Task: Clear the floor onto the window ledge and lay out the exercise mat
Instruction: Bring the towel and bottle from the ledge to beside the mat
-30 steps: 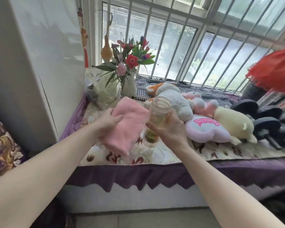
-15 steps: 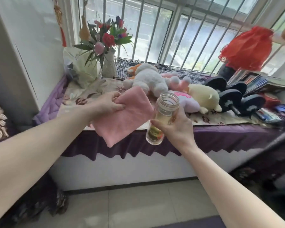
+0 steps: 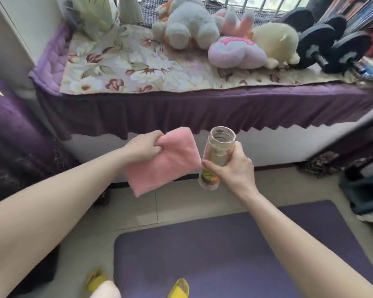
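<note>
Purple exercise mat (image 3: pixel 235 254) lies flat on the tiled floor (image 3: pixel 177 206) across the lower centre of the frame, its far edge short of the window ledge (image 3: pixel 138 63) that runs along the top. At mid-frame my left hand (image 3: pixel 143 147) holds a folded pink towel (image 3: pixel 166 162) by its upper corner, fingers (image 3: pixel 157 149) curled tight into the cloth, the rest hanging down and to the right. Just beside it my right hand (image 3: pixel 235 168) is wrapped around a clear lidless bottle (image 3: pixel 216 155), held upright with a slight tilt, its open mouth toward the top of the frame and a coloured print near its base; the towel's right corner touches the bottle. Both items hang in the air in front of the ledge's purple valance (image 3: pixel 202 110), above the floor. On the ledge's floral cover, upper centre to upper right, sit a white plush toy (image 3: pixel 187 22), a pink heart cushion (image 3: pixel 237 52), a cream plush (image 3: pixel 276 44) and black dumbbells (image 3: pixel 329 48). Yellow slippers (image 3: pixel 179 288) show at the bottom edge, beside the mat's near corner.
</note>
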